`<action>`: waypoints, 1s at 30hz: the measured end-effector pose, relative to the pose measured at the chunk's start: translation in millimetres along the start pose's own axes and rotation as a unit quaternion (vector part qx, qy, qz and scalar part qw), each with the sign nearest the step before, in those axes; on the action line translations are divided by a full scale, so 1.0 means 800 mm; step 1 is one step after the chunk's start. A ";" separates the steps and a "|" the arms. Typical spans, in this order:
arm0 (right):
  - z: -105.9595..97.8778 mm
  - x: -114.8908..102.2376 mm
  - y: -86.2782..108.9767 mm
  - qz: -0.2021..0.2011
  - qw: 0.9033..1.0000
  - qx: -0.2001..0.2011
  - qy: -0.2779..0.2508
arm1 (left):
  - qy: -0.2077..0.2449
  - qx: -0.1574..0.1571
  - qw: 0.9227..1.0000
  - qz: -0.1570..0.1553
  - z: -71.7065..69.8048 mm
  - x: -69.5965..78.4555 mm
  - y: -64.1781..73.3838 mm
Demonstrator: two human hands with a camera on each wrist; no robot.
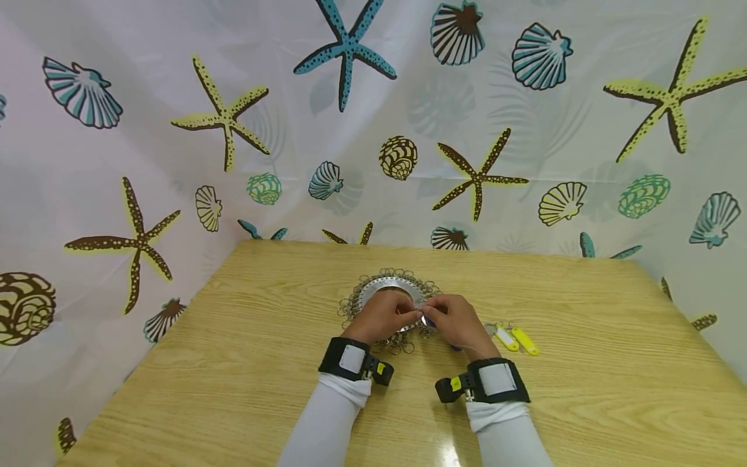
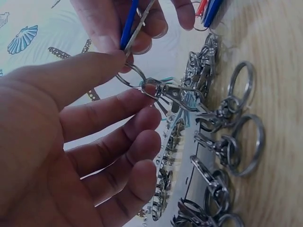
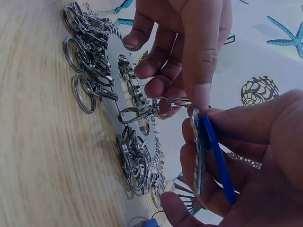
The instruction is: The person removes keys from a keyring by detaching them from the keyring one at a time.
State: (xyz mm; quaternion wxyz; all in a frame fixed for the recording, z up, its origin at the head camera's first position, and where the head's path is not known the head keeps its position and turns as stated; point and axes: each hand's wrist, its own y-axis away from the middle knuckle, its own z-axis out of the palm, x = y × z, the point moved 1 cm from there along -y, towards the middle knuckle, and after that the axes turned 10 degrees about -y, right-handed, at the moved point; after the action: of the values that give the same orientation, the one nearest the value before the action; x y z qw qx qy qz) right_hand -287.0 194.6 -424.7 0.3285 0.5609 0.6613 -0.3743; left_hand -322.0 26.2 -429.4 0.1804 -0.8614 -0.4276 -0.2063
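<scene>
A flat metal ring plate [image 1: 390,283] lies on the table, its rim hung with many swivel clasps and split rings. Over its right side, my left hand [image 1: 380,318] pinches a split ring [image 2: 124,79] between thumb and forefinger. That ring is joined to a swivel clasp [image 3: 142,112] still on the plate. My right hand [image 1: 455,319], fingertips meeting the left's, holds a silver key [image 3: 199,161] and a blue key tag [image 3: 220,163] side by side. The key's top is at the split ring; fingertips hide whether it is threaded on.
Two yellow key tags [image 1: 524,340] with small keys lie on the wooden table [image 1: 583,363] right of my right hand. A blue tag [image 1: 456,347] peeks out below that hand. A red tag [image 2: 201,8] shows in the left wrist view. Patterned cloth [image 1: 373,214] encloses the table.
</scene>
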 end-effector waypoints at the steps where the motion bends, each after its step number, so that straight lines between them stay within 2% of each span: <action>1: 0.000 0.000 0.000 0.000 1.000 -0.003 -0.001 | -0.001 0.000 1.000 -0.002 0.000 0.000 0.000; 9: 0.000 0.001 0.001 -0.003 1.000 -0.009 -0.009 | -0.014 -0.003 1.000 -0.007 0.002 0.000 -0.002; 23: 0.002 0.003 0.000 -0.002 1.000 0.000 -0.009 | -0.024 0.003 1.000 0.007 0.001 0.000 0.000; 27: 0.002 0.003 0.000 -0.003 1.000 0.006 -0.007 | -0.022 0.005 1.000 0.012 0.001 0.001 0.000; 30: 0.002 0.003 0.000 0.002 1.000 0.007 -0.001 | -0.013 0.004 1.000 0.005 0.001 0.002 0.000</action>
State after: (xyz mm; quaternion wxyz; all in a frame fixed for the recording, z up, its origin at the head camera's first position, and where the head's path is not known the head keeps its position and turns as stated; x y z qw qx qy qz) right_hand -287.3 194.5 -427.1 0.3256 0.5640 0.6573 -0.3793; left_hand -321.3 27.6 -429.5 0.1791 -0.8654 -0.4265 -0.1926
